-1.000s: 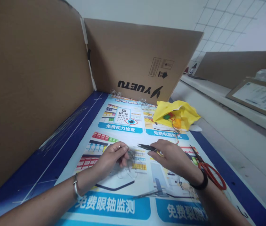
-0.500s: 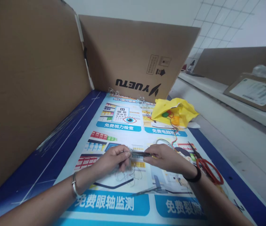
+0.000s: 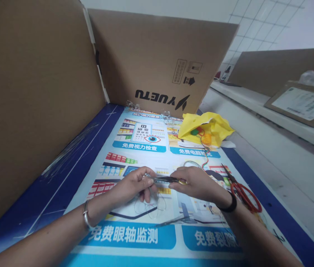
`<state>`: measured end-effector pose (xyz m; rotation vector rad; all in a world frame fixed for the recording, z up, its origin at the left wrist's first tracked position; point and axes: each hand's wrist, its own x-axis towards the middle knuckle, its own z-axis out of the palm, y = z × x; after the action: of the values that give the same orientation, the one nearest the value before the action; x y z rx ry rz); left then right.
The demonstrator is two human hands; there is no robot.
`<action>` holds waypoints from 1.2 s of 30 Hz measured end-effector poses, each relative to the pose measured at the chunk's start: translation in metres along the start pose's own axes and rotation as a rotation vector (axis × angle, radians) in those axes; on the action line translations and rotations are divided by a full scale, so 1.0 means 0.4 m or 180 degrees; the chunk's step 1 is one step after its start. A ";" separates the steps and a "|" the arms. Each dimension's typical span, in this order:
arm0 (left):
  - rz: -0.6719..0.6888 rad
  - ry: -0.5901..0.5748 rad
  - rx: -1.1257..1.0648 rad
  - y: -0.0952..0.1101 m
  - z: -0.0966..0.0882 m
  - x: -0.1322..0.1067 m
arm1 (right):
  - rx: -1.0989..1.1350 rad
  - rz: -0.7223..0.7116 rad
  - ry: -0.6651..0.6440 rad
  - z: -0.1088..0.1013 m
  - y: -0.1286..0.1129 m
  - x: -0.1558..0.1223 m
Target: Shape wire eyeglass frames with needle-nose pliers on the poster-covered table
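Note:
My right hand (image 3: 197, 182) is closed around the handles of dark pliers (image 3: 166, 179) with slim jaws pointing left. The tips of the jaws meet the fingers of my left hand (image 3: 141, 184). Thumb and forefinger of that hand pinch thin wire (image 3: 154, 213), whose loose loops hang below the fingers over the printed sheet. What exactly lies between the jaws is too small to make out. Below the hands lies a pair of thin metal tweezers (image 3: 170, 221). Scissors with red handles (image 3: 246, 197) rest beside my right wrist.
A yellow pouch (image 3: 220, 128) holds coloured thread; a red-green strand (image 3: 207, 157) trails out. Straight wires (image 3: 69, 152) lie at left. Small bent-wire pieces (image 3: 168, 118) sit near the back cardboard panel (image 3: 157, 55). Another cardboard panel (image 3: 34, 92) stands left. A ledge with a package (image 3: 303, 102) runs right.
The view has shifted slightly. My hands stay together in nearly the same place, with the pliers still at the left fingertips and the wire loops below slightly shifted.

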<state>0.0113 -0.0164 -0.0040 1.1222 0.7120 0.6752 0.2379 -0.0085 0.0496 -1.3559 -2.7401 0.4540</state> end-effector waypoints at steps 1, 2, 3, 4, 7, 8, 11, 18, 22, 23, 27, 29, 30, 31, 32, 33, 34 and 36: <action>-0.0022 -0.0005 -0.0001 -0.001 -0.001 0.001 | -0.0030 0.0002 0.0011 -0.001 -0.001 -0.001; -0.0038 0.0014 0.0005 -0.003 -0.001 0.001 | -0.0051 0.0010 0.0017 -0.002 -0.002 -0.002; -0.0047 0.0053 0.0021 -0.005 -0.002 0.002 | -0.0065 0.0018 0.0020 -0.003 -0.003 -0.003; -0.0045 0.0097 0.0053 -0.007 -0.003 0.003 | -0.0073 0.0024 0.0022 -0.003 -0.003 -0.003; -0.0010 0.0096 0.0258 -0.007 -0.003 0.002 | -0.0107 0.0028 0.0064 -0.002 -0.003 -0.003; 0.0005 0.0044 0.0340 -0.004 -0.002 0.002 | -0.0127 0.0023 0.0081 -0.001 -0.003 -0.003; -0.0004 -0.0065 0.0494 0.008 0.005 -0.002 | -0.0199 0.0017 0.0110 -0.001 -0.005 -0.004; -0.0175 0.0008 0.0279 0.010 0.011 -0.003 | -0.0262 0.0000 0.0083 -0.004 -0.008 -0.007; -0.0044 0.0309 -0.0131 0.004 0.008 -0.001 | -0.0315 0.0006 0.0097 -0.004 -0.002 -0.005; -0.0022 0.0418 -0.0238 0.003 0.008 -0.001 | -0.0350 0.0019 0.0108 -0.004 -0.002 -0.004; -0.0027 0.0677 -0.0600 -0.001 0.009 -0.002 | -0.0510 0.0121 0.0173 0.004 -0.003 0.001; 0.0004 0.0735 -0.0776 -0.005 0.010 -0.002 | -0.0551 0.0163 0.0193 0.010 -0.004 0.003; 0.0021 0.0764 -0.0838 -0.006 0.010 -0.002 | -0.0555 0.0172 0.0211 0.013 -0.003 0.004; 0.0034 0.0790 -0.0887 -0.007 0.010 -0.002 | -0.0549 0.0173 0.0232 0.015 -0.002 0.006; 0.0038 0.0816 -0.0927 -0.007 0.011 -0.003 | -0.0533 0.0173 0.0248 0.018 -0.001 0.007; 0.0035 0.0832 -0.0968 -0.007 0.012 -0.003 | -0.0509 0.0174 0.0258 0.020 0.001 0.008; 0.0032 0.0849 -0.1013 -0.006 0.012 -0.003 | -0.0481 0.0173 0.0254 0.023 0.003 0.009; 0.0026 0.0894 -0.1127 -0.004 0.014 -0.003 | -0.0422 0.0182 0.0226 0.027 0.006 0.011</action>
<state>0.0153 -0.0209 -0.0036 0.7126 0.7883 0.9371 0.2351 -0.0060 0.0380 -1.4527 -2.7229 0.2257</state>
